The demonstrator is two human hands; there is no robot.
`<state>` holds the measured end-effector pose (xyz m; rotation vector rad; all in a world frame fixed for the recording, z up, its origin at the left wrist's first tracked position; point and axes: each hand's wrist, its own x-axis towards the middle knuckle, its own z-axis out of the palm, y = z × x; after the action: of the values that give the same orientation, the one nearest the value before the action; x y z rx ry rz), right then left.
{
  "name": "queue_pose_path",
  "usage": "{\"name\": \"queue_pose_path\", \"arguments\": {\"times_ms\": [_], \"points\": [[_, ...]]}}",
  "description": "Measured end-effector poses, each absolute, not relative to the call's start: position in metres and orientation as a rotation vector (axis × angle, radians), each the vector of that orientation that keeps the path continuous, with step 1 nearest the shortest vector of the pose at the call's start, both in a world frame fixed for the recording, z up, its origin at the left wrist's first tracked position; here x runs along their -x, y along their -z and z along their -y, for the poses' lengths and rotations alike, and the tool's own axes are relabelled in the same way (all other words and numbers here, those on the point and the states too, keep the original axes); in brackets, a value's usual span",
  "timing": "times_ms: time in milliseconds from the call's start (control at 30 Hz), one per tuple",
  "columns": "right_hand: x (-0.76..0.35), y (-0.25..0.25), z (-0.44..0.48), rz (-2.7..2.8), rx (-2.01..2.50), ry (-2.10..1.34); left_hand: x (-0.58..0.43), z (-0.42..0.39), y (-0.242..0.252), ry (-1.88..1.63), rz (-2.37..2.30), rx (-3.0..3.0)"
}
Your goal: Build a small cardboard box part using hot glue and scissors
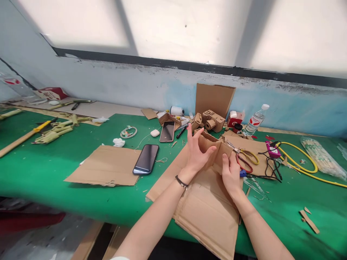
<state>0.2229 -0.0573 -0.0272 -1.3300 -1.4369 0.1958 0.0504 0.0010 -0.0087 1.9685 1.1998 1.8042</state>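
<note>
Nearest you, the broad flap of the folded cardboard (208, 213) overhangs the front edge of the green tabletop (282, 220). Farther in, its creased upright panels stand between your two hands, which are apart. Your left hand (199, 148) is spread wide, thumb reaching across the upright panel; you cannot tell from this angle whether it presses. Your right hand (230, 175) pinches the right-hand panel, thumb on the near face, fingers mostly hidden.

Expect the piece to be light and fairly stiff across its flat faces, but weak at the creases and easily crushed along the torn-looking upper edge. It should not be slippery. Take hold low on the panels, close to the fold, with flat fingers, and support the long flap so its overhang doesn't tug the crease.

Just beyond your right hand lie scissors (237, 150) with red and yellow handles. Farther back sit a cardboard camera model (213, 121) and a water bottle (255, 121); a plain cardboard panel (214, 97) leans against the wall (121, 83).
</note>
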Motion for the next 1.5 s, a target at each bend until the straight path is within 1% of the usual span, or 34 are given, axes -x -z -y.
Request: {"name": "queue_pose_path", "arguments": {"times_ms": [100, 167, 333, 700, 867, 1100, 1500], "points": [[-0.223, 0.023, 0.058, 1.451, 1.345, -0.151, -0.05, -0.002, 0.012, -1.566, -1.211, -1.905], [-0.221, 0.023, 0.059, 1.49, 1.343, -0.126, -0.052, -0.001, 0.016, -1.521, -1.216, -1.888], [-0.213, 0.032, 0.061, 1.506, 1.344, -0.126, -0.06, 0.0, 0.024, -1.609, -1.236, -1.914], [-0.207, 0.042, 0.064, 1.512, 1.285, -0.158, -0.061, 0.0, 0.028, -1.605, -1.226, -1.998], [-0.212, 0.041, 0.063, 1.546, 1.248, -0.171, -0.06, -0.002, 0.026, -1.627, -1.139, -1.895], [-0.21, 0.042, 0.062, 1.688, 1.15, -0.192, -0.066, 0.001, 0.019, -1.694, -1.214, -1.635], [-0.202, 0.038, 0.068, 1.671, 1.108, -0.18, -0.074, 0.004, 0.026, -1.762, -1.216, -1.714]]}}
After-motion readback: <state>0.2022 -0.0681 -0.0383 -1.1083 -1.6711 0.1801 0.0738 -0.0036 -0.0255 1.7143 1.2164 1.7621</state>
